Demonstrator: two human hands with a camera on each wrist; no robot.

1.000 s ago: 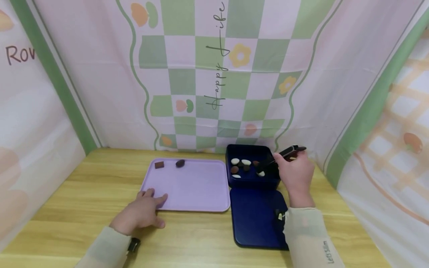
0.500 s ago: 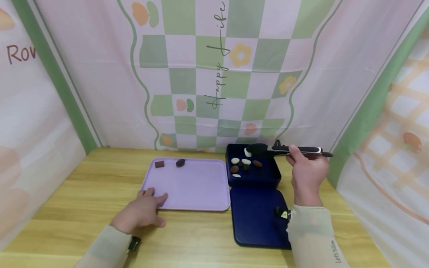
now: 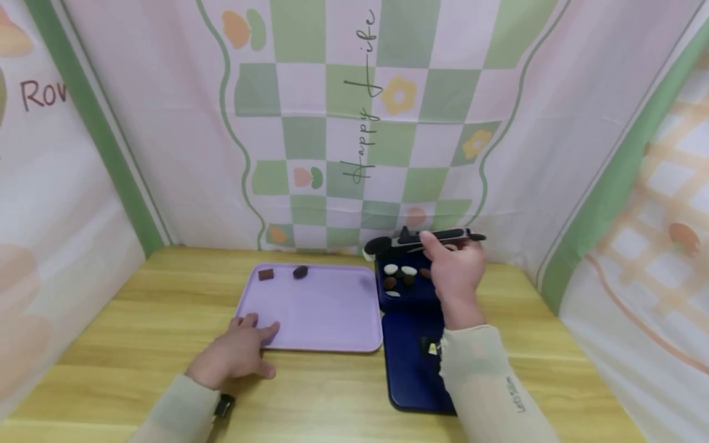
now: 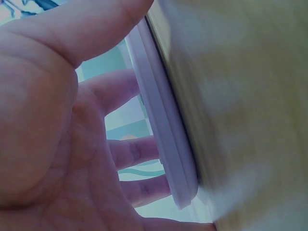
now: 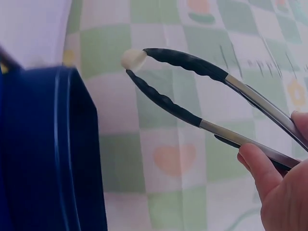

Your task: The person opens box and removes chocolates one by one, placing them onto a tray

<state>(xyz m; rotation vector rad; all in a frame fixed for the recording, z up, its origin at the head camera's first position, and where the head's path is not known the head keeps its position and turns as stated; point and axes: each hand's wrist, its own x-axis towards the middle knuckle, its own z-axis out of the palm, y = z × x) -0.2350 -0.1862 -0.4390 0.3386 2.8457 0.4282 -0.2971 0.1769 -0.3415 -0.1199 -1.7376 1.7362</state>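
My right hand [image 3: 458, 277] grips a pair of metal tongs [image 5: 192, 65] with black tips. Between those tips, in the right wrist view, is a pale rounded piece [image 5: 134, 59], raised above the far left corner of the dark blue box [image 3: 381, 299]. My left hand [image 3: 235, 354] rests spread on the near left edge of a lilac tray [image 3: 321, 314]; the left wrist view has its fingers over the rim. A brown rectangular block [image 3: 266, 274] and a dark oval piece [image 3: 300, 272] lie along the tray's far side.
Several white and brown pieces lie in the box, partly hidden by my right hand. A flat dark blue lid [image 3: 407, 381] lies in front of the box, right of the tray. Behind the wooden table [image 3: 310, 400] hangs a patterned curtain [image 3: 332, 141].
The tongs have lifted the pale piece out of the box and swung left toward the tray's far right corner. My left hand keeps its place on the tray.
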